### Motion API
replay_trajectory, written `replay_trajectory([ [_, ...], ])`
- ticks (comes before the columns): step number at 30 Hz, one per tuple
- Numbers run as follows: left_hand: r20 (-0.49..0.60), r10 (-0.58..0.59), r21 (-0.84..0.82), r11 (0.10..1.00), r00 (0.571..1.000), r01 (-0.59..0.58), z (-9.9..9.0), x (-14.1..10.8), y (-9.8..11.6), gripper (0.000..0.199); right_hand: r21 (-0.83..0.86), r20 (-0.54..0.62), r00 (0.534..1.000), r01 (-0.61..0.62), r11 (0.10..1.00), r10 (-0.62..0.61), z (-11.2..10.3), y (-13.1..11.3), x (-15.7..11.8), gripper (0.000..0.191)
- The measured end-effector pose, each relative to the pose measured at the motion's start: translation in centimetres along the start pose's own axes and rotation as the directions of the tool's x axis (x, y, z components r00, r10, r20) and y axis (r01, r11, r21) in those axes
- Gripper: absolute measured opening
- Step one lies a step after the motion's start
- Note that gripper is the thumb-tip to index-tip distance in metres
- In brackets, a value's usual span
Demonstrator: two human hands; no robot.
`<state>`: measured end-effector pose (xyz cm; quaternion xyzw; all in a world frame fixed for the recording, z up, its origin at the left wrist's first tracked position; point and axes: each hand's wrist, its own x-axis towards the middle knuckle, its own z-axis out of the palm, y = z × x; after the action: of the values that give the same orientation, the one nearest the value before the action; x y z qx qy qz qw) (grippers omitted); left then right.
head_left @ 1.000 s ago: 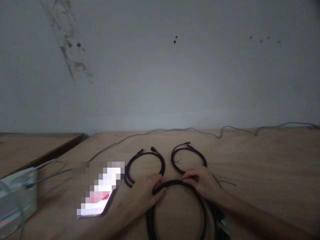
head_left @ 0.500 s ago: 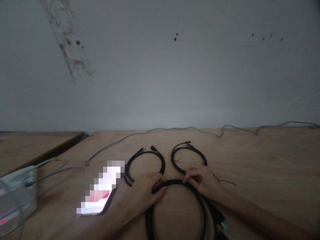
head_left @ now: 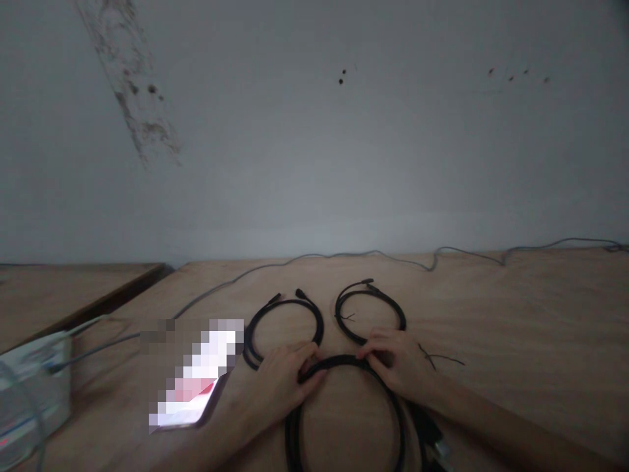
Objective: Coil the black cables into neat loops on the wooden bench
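A thick black cable (head_left: pixel 344 360) lies coiled in a loop at the table's near edge, its lower part cut off by the frame. My left hand (head_left: pixel 287 377) is closed on the loop's upper left, thumb and fingers around the strands. On the upper right of the same loop, my right hand (head_left: pixel 396 360) pinches it with the fingertips. A metal-tipped plug (head_left: pixel 437 446) of a cable shows below my right wrist. Behind my hands lie two more coiled black cables, a left coil (head_left: pixel 322 321) and a right coil (head_left: pixel 393 305), with their connectors pointing away from me.
A lit phone (head_left: pixel 184 419), partly pixelated, lies left of my left forearm. A white box (head_left: pixel 37 393) with a grey cord (head_left: pixel 216 286) plugged in stands at the far left. A thin black twist tie (head_left: pixel 445 358) lies right of my right hand. A wall (head_left: pixel 314 164) rises behind the table.
The view has shifted very slightly. Both hands keep their hold on the near coil, with my right hand moved a touch to the left.
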<state>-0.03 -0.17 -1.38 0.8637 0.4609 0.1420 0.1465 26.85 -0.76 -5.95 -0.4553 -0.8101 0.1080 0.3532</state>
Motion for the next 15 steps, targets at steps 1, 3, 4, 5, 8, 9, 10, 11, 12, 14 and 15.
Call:
replay_trajectory([
  [1,-0.003,0.000,0.001,1.000,1.000,0.000,0.01,-0.01,-0.02,0.014,0.004,-0.003,1.000,0.007,1.000,-0.007,0.01,0.02,-0.02,0.023],
  [3,-0.007,0.000,0.007,1.000,1.000,0.000,0.01,-0.01,-0.08,0.014,0.020,-0.001,1.000,0.022,1.000,-0.022,-0.04,0.02,0.00,0.025],
  [4,-0.007,0.003,0.009,1.000,1.000,-0.003,0.02,0.01,-0.11,0.013,0.036,0.007,0.999,0.031,0.999,-0.031,-0.09,0.01,0.02,0.027],
  [5,-0.005,0.007,0.012,1.000,1.000,-0.007,0.02,0.02,-0.14,0.013,0.057,0.020,0.999,0.036,0.998,-0.037,-0.15,-0.01,0.06,0.030],
  [8,0.001,0.018,0.012,1.000,1.000,-0.018,-0.01,0.03,-0.15,0.012,0.117,0.054,0.998,0.030,0.993,-0.037,-0.22,0.09,0.21,0.035],
  [9,0.001,0.018,0.013,1.000,1.000,-0.018,-0.05,0.03,-0.11,0.012,0.131,0.052,0.998,0.023,0.991,-0.030,-0.19,0.20,0.25,0.034],
  [10,0.000,0.019,0.013,1.000,1.000,-0.019,-0.10,0.02,-0.04,0.013,0.145,0.050,0.998,0.016,0.989,-0.023,-0.15,0.32,0.28,0.033],
  [11,0.001,0.021,0.012,1.000,1.000,-0.021,-0.16,0.01,0.03,0.013,0.159,0.049,0.999,0.010,0.987,-0.018,-0.09,0.46,0.28,0.032],
  [12,0.003,0.023,0.011,1.000,1.000,-0.023,-0.23,0.01,0.11,0.014,0.172,0.043,0.999,0.003,0.985,-0.011,-0.04,0.59,0.27,0.030],
  [14,0.009,0.032,0.010,0.999,0.999,-0.032,-0.31,0.03,0.19,0.015,0.182,0.021,1.000,-0.019,0.983,0.015,0.02,0.75,0.18,0.025],
  [15,0.011,0.034,0.011,0.999,0.999,-0.034,-0.31,0.06,0.18,0.015,0.177,0.005,1.000,-0.031,0.984,0.030,0.02,0.76,0.12,0.023],
])
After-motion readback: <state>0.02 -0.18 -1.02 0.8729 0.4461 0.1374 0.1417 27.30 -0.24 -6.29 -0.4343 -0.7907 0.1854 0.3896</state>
